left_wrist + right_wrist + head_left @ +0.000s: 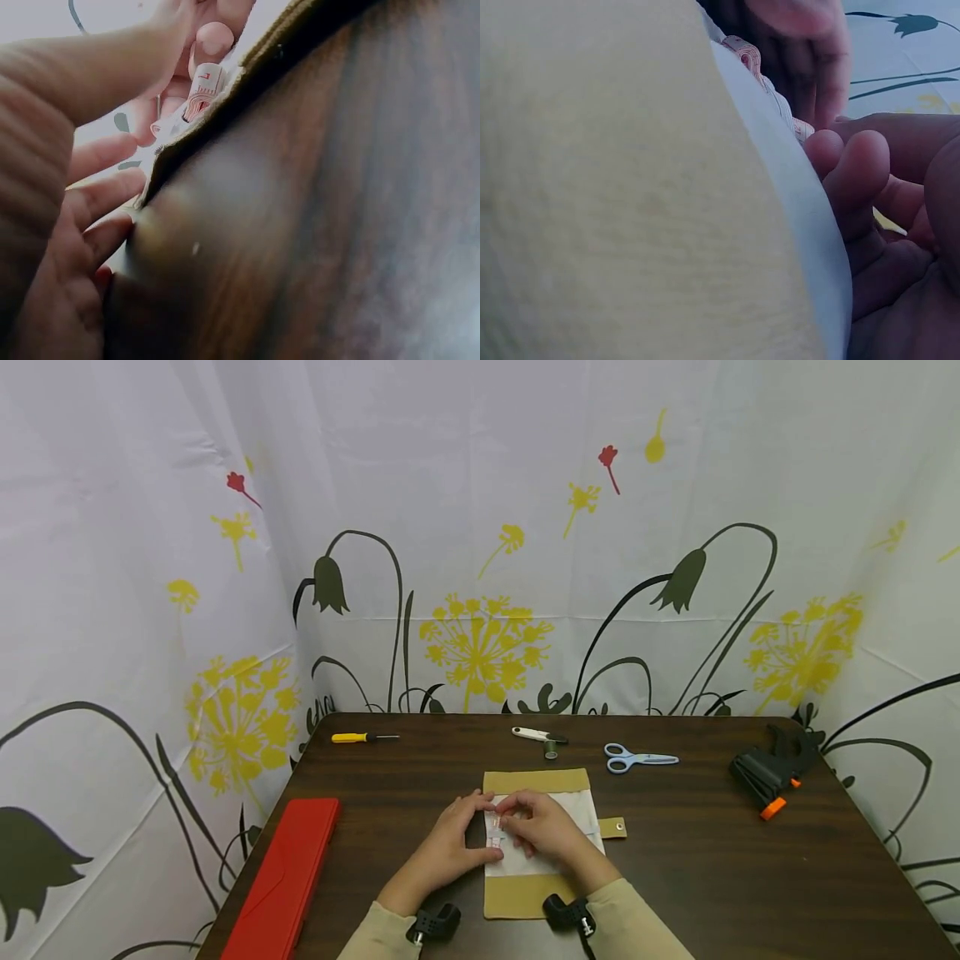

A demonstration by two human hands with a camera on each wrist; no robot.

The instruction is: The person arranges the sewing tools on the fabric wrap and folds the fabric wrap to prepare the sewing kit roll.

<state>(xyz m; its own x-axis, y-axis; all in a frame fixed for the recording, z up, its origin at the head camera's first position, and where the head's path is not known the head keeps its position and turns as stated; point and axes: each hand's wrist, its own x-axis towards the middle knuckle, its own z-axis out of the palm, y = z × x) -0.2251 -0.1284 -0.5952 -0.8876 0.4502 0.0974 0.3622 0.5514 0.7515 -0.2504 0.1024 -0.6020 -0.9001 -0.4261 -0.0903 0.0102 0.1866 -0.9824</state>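
An unrolled tan-and-white fabric pouch (pixel 536 897) lies on the table, its snap tab (pixel 612 828) sticking out to the right. On its white part, near the left edge, lies a folded white-and-red measuring tape (pixel 495 832), also seen in the left wrist view as a tape measure (pixel 208 79). My left hand (pixel 455 841) spans the tape from the left, fingers extended at its upper end and thumb by its lower end. With curled fingers my right hand (pixel 542 827) pinches at the tape; the exact contact is partly hidden by the fingers.
A red case (pixel 288 868) lies at the left. Along the back are a yellow screwdriver (pixel 360 737), a white-handled tool (pixel 536 734), a green thread spool (pixel 551 750) and blue scissors (pixel 637 758). A black-and-orange tool (pixel 772 772) stands at the right. A patterned curtain (pixel 465 460) surrounds the table.
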